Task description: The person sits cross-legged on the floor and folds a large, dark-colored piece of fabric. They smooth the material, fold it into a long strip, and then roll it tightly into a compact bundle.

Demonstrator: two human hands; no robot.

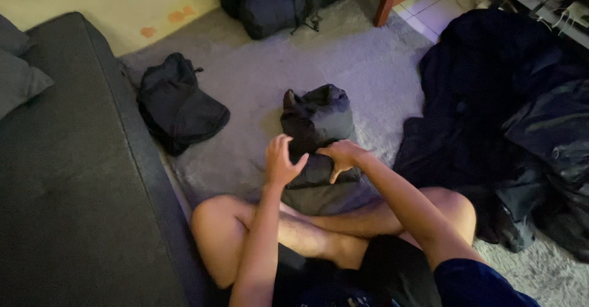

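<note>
I sit cross-legged on a grey carpet (pixel 343 55). In front of my knees lies a dark, partly folded garment (pixel 318 123), bunched at its far end. My left hand (pixel 281 160) hovers just above its near left edge, fingers spread and curled, holding nothing. My right hand (pixel 342 157) rests on the near part of the garment, fingers pressed down and pinching the fabric. My bare legs and dark shorts fill the bottom of the view.
A dark sofa (pixel 67 178) runs along the left. A folded dark garment (pixel 179 106) lies beside it. A large heap of dark clothes (pixel 503 111) is at right, dark bags (pixel 273 3) at the far edge, and a wooden chair leg (pixel 388 0).
</note>
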